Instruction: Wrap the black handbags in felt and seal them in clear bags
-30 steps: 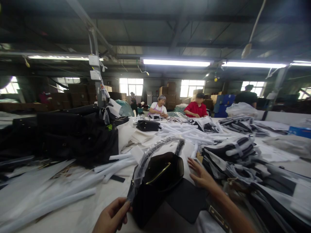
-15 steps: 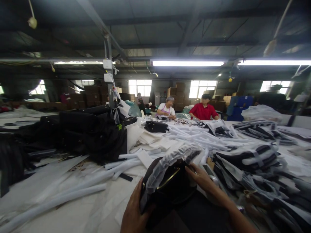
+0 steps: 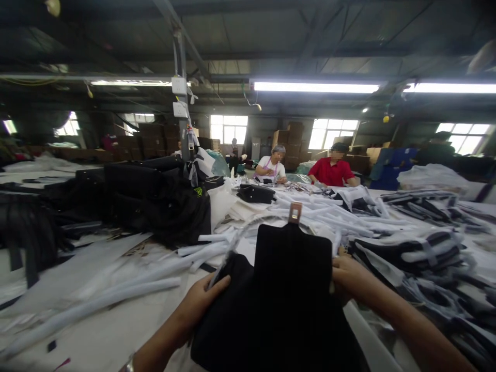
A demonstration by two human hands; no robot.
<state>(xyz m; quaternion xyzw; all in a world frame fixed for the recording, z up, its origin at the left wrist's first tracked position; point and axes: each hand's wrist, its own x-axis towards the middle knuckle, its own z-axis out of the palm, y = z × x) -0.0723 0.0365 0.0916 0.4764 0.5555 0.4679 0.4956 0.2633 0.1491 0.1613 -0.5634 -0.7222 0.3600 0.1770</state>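
I hold a black handbag (image 3: 287, 299) upright in front of me over the white table (image 3: 116, 336). Its flap stands up, with a metal clasp (image 3: 295, 212) at the top edge. My left hand (image 3: 201, 299) grips the bag's left side, fingers closed on it. On the bag's right edge, my right hand (image 3: 346, 276) is curled around the material. A plastic-wrapped handle (image 3: 236, 237) arcs behind the flap on the left.
White paper-wrapped straps (image 3: 116, 294) lie scattered left of the bag. A heap of black bags (image 3: 155, 206) stands at the left, wrapped black pieces (image 3: 418, 248) are stacked at the right. Two people (image 3: 302, 168) sit at the table's far end beside another black bag (image 3: 256, 194).
The bag was turned and lifted, so its flap now faces me and hides the opening. My left hand moved from the handle wrapping to the bag's side; my right hand closed on its right edge.
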